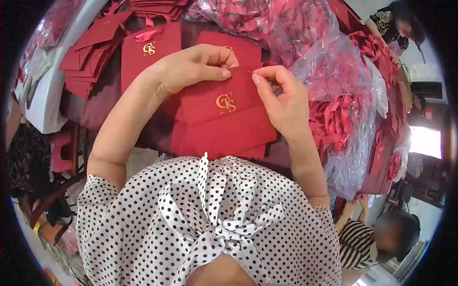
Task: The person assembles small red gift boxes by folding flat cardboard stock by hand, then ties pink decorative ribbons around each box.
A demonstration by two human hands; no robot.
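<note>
A red paper bag with a gold logo lies flat in front of me on a pile of the same bags. My left hand rests on its top edge, thumb and fingers pinched together there. My right hand meets it from the right, fingertips pinching the same edge near the left thumb. A thin red ribbon or cord seems to pass between the fingertips; it is too small to be sure.
Another red bag with a ribbon handle lies behind. Flat red bags are stacked at the far left. Clear plastic sacks of red ribbons fill the right. A person in a striped top sits at lower right; another person is at upper right.
</note>
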